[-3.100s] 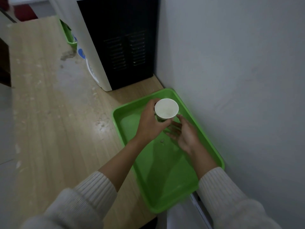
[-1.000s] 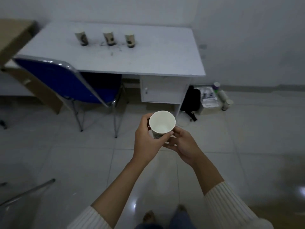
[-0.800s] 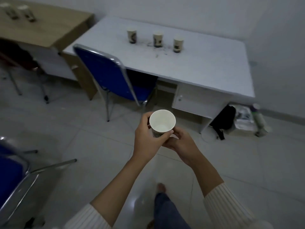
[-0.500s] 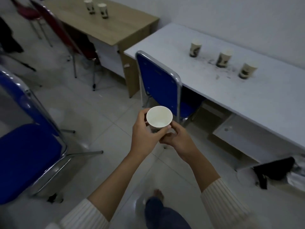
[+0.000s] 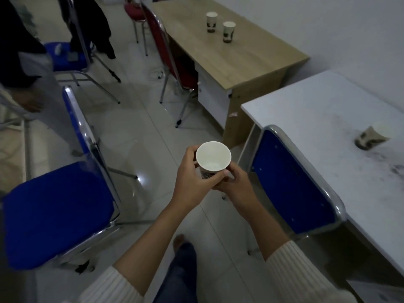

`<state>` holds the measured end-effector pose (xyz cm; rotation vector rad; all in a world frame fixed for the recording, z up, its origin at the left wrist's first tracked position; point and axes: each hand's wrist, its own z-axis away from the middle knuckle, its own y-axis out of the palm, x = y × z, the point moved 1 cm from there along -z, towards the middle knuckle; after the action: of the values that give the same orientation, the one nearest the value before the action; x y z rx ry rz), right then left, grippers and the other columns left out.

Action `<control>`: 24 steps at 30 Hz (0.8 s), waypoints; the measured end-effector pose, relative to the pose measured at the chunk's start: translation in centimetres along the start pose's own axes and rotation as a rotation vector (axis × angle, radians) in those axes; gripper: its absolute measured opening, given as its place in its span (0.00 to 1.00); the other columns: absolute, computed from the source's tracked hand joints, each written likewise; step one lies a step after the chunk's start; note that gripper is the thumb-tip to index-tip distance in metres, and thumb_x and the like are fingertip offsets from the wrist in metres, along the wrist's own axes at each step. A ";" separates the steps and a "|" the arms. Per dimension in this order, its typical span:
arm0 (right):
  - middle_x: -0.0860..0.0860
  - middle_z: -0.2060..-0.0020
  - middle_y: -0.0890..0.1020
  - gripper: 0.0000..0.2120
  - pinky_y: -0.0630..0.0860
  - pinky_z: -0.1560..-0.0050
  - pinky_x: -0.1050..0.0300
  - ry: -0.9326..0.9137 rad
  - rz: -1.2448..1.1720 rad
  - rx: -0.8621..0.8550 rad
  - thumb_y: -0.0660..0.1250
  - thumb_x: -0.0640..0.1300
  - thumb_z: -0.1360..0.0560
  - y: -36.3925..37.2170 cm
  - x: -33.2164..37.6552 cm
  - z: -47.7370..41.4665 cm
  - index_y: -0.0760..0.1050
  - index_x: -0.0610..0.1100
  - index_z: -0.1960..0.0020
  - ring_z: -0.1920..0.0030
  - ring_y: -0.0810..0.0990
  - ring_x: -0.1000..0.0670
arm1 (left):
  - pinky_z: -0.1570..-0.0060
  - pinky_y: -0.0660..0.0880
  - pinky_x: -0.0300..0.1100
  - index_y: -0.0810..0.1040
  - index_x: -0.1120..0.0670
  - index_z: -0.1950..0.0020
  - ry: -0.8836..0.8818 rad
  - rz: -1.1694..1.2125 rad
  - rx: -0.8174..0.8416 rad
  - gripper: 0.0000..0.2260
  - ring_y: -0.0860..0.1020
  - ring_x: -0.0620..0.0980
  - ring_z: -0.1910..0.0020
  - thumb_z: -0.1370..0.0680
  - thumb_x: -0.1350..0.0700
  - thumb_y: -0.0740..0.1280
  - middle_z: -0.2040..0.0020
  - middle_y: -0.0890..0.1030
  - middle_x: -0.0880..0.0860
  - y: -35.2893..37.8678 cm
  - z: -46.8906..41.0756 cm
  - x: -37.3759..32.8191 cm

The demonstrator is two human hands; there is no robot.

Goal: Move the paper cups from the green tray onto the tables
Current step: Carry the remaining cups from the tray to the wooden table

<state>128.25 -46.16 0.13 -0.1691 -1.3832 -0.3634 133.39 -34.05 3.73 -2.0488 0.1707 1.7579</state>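
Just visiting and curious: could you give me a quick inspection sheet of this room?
Surface: wooden table and white table.
Job's things: held cup, upright; far cup and near cup on the wooden table; blurred cup on the white table.
Clutter: dark smudges on the white table.
Grippers: left hand and right hand both grip the held cup.
Cables: possibly a thin cord on the floor.
Surroundings: blue chair, second blue chair, red chair, another person.

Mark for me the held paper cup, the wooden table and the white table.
held paper cup (image 5: 213, 158), head view, inside wall.
wooden table (image 5: 229, 60), head view, bare top.
white table (image 5: 317, 119), head view, bare top.
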 end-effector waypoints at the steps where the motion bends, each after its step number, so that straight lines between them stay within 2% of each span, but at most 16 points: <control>1: 0.45 0.41 0.80 0.26 0.82 0.50 0.46 -0.009 0.004 -0.004 0.70 0.30 0.30 0.4 0.4 -2.3 0.73 0.46 0.35 0.46 0.82 0.42 | 0.48 0.71 0.25 0.69 0.51 0.36 0.001 -0.001 0.002 0.32 0.74 0.44 0.40 0.36 0.50 0.78 0.41 0.75 0.46 -0.4 -2.2 0.3; 6: 0.48 0.41 0.80 0.25 0.82 0.51 0.53 -0.065 -0.007 -0.020 0.69 0.31 0.28 2.5 3.0 -13.1 0.73 0.49 0.35 0.44 0.81 0.46 | 0.48 0.72 0.26 0.69 0.50 0.38 0.031 -0.014 0.008 0.29 0.74 0.42 0.42 0.35 0.53 0.78 0.42 0.76 0.45 -2.6 -13.9 1.3; 10: 0.45 0.40 0.79 0.26 0.82 0.49 0.47 -0.055 -0.009 -0.011 0.70 0.30 0.29 3.5 5.2 -21.9 0.73 0.49 0.35 0.46 0.82 0.43 | 0.47 0.74 0.31 0.70 0.53 0.37 0.052 -0.035 0.001 0.29 0.75 0.45 0.41 0.34 0.53 0.78 0.40 0.76 0.49 -4.0 -23.0 2.2; 13: 0.45 0.41 0.80 0.26 0.82 0.48 0.45 -0.057 0.008 -0.009 0.70 0.30 0.30 3.5 6.4 -27.7 0.74 0.55 0.39 0.47 0.83 0.44 | 0.48 0.73 0.30 0.70 0.54 0.37 0.068 -0.025 -0.023 0.29 0.74 0.42 0.43 0.33 0.54 0.78 0.41 0.75 0.48 -4.3 -28.5 2.7; 17: 0.45 0.39 0.79 0.29 0.81 0.47 0.44 -0.063 0.017 0.020 0.70 0.31 0.29 2.9 7.8 -37.3 0.72 0.51 0.33 0.43 0.81 0.43 | 0.49 0.72 0.28 0.70 0.53 0.37 0.087 -0.009 -0.042 0.27 0.74 0.42 0.43 0.32 0.54 0.77 0.41 0.75 0.49 -3.9 -37.6 3.9; 20: 0.48 0.41 0.81 0.28 0.82 0.50 0.51 -0.107 0.045 0.041 0.69 0.29 0.29 2.4 9.9 -44.4 0.73 0.52 0.36 0.43 0.81 0.47 | 0.45 0.73 0.30 0.71 0.54 0.37 0.093 -0.037 -0.082 0.28 0.73 0.44 0.40 0.33 0.52 0.77 0.38 0.73 0.51 -3.5 -44.9 4.6; 23: 0.46 0.44 0.82 0.25 0.80 0.53 0.57 -0.129 0.070 0.042 0.71 0.30 0.30 1.7 12.2 -51.0 0.74 0.45 0.36 0.46 0.82 0.49 | 0.46 0.73 0.29 0.71 0.53 0.37 0.081 -0.030 -0.092 0.29 0.73 0.41 0.41 0.34 0.51 0.78 0.38 0.72 0.50 -3.3 -52.0 4.8; 24: 0.46 0.45 0.83 0.25 0.80 0.53 0.58 -0.129 0.074 0.045 0.71 0.30 0.31 1.6 13.0 -53.2 0.75 0.45 0.37 0.47 0.83 0.50 | 0.45 0.74 0.31 0.71 0.52 0.36 0.091 -0.031 -0.102 0.30 0.73 0.41 0.41 0.35 0.50 0.78 0.38 0.73 0.49 -3.4 -54.3 4.9</control>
<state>179.97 -64.10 3.08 -0.2092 -1.5067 -0.2635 185.08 -51.79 5.32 -2.1934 0.0782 1.6877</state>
